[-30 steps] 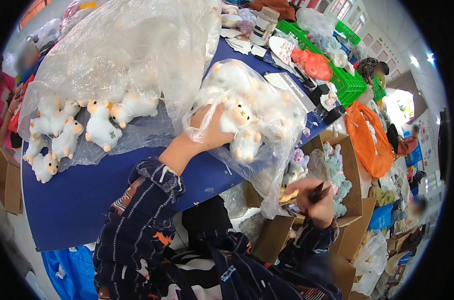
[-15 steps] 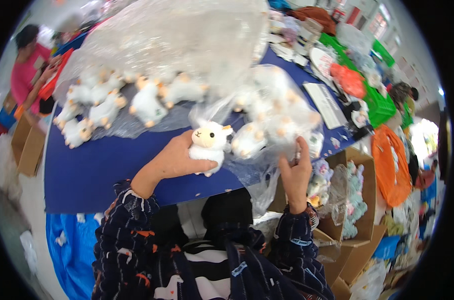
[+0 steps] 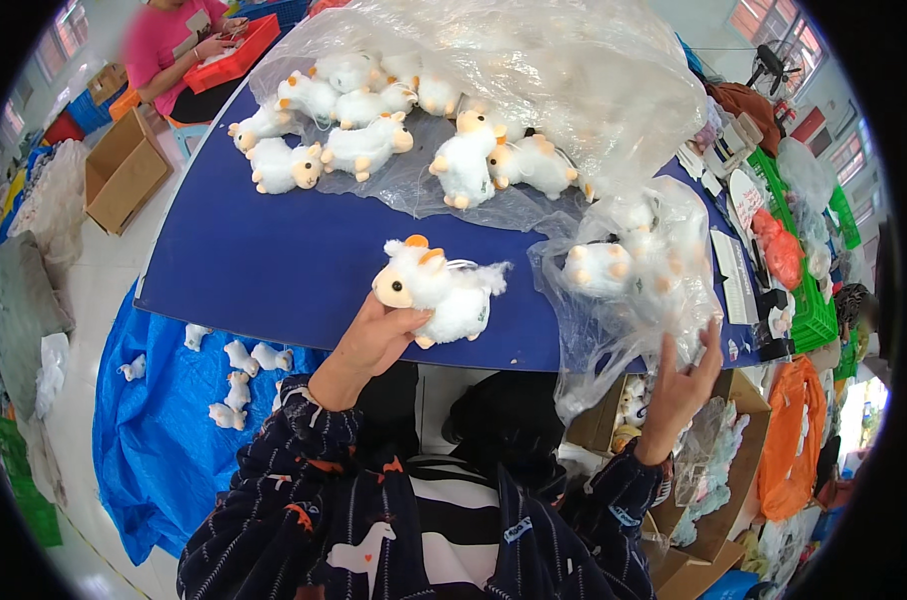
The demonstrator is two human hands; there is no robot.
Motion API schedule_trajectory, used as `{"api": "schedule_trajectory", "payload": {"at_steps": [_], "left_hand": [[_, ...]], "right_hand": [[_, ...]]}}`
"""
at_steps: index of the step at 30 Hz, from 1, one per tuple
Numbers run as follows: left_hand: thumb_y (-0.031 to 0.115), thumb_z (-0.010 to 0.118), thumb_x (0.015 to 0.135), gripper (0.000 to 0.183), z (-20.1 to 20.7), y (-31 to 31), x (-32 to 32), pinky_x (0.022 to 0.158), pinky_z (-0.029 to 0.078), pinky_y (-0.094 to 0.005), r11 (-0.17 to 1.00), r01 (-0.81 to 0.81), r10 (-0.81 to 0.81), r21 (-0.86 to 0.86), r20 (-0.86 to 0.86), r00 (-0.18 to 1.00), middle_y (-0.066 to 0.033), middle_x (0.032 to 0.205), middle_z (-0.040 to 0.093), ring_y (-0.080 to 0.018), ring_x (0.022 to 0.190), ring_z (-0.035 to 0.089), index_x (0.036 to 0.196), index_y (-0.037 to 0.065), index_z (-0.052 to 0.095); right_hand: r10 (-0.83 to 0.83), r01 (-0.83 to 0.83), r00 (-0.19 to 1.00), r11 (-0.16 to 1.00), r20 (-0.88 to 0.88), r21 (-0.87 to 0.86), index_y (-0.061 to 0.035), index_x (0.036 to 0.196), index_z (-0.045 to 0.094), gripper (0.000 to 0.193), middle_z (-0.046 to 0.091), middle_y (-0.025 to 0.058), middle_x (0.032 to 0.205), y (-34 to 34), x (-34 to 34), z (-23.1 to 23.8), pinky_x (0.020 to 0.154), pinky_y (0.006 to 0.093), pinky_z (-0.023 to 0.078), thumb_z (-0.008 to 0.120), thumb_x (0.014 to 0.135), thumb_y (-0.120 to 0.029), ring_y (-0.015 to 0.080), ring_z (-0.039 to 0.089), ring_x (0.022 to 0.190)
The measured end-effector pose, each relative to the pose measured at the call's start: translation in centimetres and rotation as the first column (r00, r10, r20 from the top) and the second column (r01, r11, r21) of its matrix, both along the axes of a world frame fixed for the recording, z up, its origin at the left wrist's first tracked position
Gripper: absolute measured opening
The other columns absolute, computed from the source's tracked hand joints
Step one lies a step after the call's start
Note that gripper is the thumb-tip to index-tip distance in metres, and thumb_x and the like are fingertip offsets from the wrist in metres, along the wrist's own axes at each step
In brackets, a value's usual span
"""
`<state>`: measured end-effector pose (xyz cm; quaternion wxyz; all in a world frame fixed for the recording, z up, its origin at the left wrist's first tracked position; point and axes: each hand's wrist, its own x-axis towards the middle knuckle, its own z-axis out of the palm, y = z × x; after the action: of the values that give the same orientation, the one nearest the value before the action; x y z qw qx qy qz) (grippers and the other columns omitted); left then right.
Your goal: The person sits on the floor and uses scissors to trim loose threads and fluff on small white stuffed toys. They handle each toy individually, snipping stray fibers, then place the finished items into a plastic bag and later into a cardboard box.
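Observation:
A white plush sheep with orange horns and a cream face is gripped at its front by my left hand, above the near part of the blue table. Its head points left and a fluffy tuft sticks out at the right. My right hand has its fingers spread at the near right side of a clear plastic bag; whether they touch the film I cannot tell. Several more plush sheep lie inside that bag. Behind, loose plush sheep lie at the mouth of a big clear sack.
The blue table spans the middle. Below its left edge, a blue tarp bears small white plush toys. Cardboard boxes with plush stand at right, near an orange bag and a green crate. A person in pink sits far left with a red tray.
The plush sheep in my left hand has turned from upright, face forward, to side-on. My right hand appears farther right and lower. The whole view has shifted, showing more of the tarp.

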<state>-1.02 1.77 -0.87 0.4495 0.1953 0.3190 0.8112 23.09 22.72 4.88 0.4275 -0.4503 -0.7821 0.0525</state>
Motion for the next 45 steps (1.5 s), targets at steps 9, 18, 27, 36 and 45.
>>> {"api": "schedule_trajectory", "payload": {"at_steps": [9,18,27,36,45], "left_hand": [[0.005,0.069,0.07,0.053,-0.8,-0.8,-0.7,0.104,0.028,-0.039,0.992,0.013,0.058,0.125,-0.549,0.833,-0.0152,0.142,0.026,-0.0278,0.127,0.033,0.118,0.006,0.049],[0.007,0.071,0.068,0.048,-0.1,-0.9,0.4,0.101,0.029,-0.0419,0.999,0.033,-0.007,0.018,-0.772,0.636,-0.0217,0.138,0.03,-0.0354,0.127,0.032,0.113,0.01,0.053],[0.002,0.072,0.063,0.048,1.4,1.4,2.0,0.096,0.035,-0.0399,0.969,0.232,-0.212,-0.08,-0.747,0.63,-0.019,0.132,0.039,-0.0319,0.119,0.043,0.108,0.008,0.055],[0.004,0.074,0.063,0.051,2.7,3.3,1.7,0.096,0.036,-0.0398,0.994,0.095,-0.107,-0.061,-0.783,0.612,-0.0186,0.128,0.043,-0.0308,0.117,0.045,0.11,0.006,0.053],[0.004,0.072,0.066,0.063,6.5,8.1,1.7,0.095,0.038,-0.0341,0.984,0.173,-0.137,-0.043,-0.806,0.576,-0.017,0.127,0.045,-0.0229,0.115,0.046,0.122,-0.002,0.042]], "right_hand": [[0.677,-0.711,0.701,0.685,-0.223,-0.158,-0.0024,0.102,0.062,0.031,0.06,0.0061,0.086,-8.3,-5.5,1.3,0.048,0.0174,0.037,0.066,0.071,0.004,0.0046,0.047,0.057],[0.882,-0.861,0.447,0.378,-0.151,-0.34,-0.0042,0.113,0.053,0.041,0.061,0.0116,0.084,-8.9,-7.7,-1.6,0.057,0.0309,0.051,0.067,0.075,-0.014,0.0244,0.064,0.068],[0.898,-0.753,0.335,0.072,-0.286,-0.654,-0.0022,0.098,0.053,0.038,0.059,0.0155,0.063,-6.2,-5.8,-1.4,0.048,0.0324,0.045,0.066,0.077,-0.031,0.0294,0.06,0.054],[0.418,-0.417,0.908,0.907,0.005,-0.05,-0.0057,0.11,0.057,0.042,0.059,0.0099,0.101,-1.6,-3.0,3.6,0.052,0.0242,0.046,0.072,0.073,-0.016,0.0121,0.056,0.062],[0.215,-0.216,0.976,0.975,0.029,0.047,-0.0064,0.114,0.053,0.046,0.05,0.0141,0.118,5.2,0.2,3.3,0.066,0.0316,0.053,0.067,0.07,-0.006,0.0276,0.063,0.081]]}}
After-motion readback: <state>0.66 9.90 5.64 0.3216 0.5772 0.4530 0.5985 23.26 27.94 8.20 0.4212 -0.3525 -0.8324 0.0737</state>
